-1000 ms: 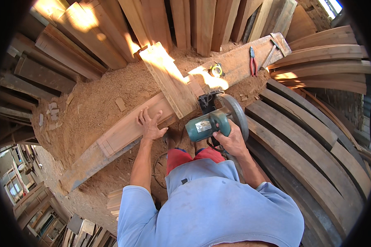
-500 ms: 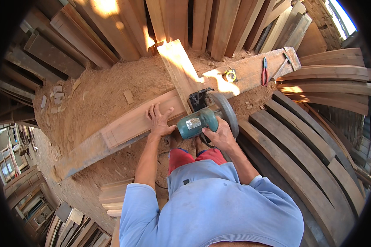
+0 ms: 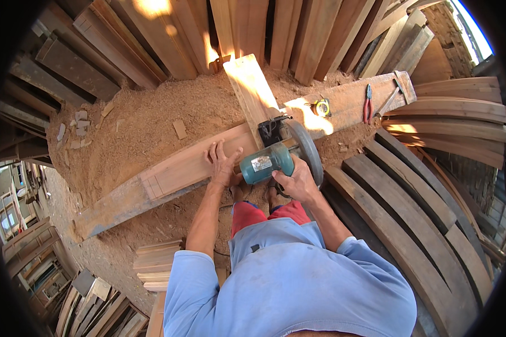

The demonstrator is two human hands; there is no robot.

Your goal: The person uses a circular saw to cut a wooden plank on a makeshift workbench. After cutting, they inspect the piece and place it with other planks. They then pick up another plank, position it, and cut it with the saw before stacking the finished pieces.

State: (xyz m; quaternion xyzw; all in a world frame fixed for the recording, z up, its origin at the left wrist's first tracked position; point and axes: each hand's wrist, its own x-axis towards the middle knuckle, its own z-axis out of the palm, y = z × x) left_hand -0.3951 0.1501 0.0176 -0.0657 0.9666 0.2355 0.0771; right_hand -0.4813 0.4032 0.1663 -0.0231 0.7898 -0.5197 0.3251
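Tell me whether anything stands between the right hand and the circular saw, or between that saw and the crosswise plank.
Nothing visible does: the right hand grips the circular saw directly, and the saw's black front part overlaps the right edge of the crosswise plank in this view. Whether they touch is unclear.

long plank (image 3: 112, 205): runs from near left to far right. flat board (image 3: 180, 168) lies on its left half. cross board (image 3: 250, 90) lies across the plank, at the flat board's right end, its far end over sawdust (image 3: 140, 123). saw (image 3: 267, 163): at the cross board's near right side. left hand (image 3: 224, 165) on the flat board, left of the saw; right hand (image 3: 298, 180) around the saw's handle. on the plank, rightward from the cross board: tape measure (image 3: 321, 107), pliers (image 3: 368, 106), hammer (image 3: 389, 102). offcut (image 3: 179, 129) on the sawdust, behind the flat board. upright boards (image 3: 258, 33) at the back; long timbers (image 3: 410, 213) right; small stack (image 3: 157, 261) near left.
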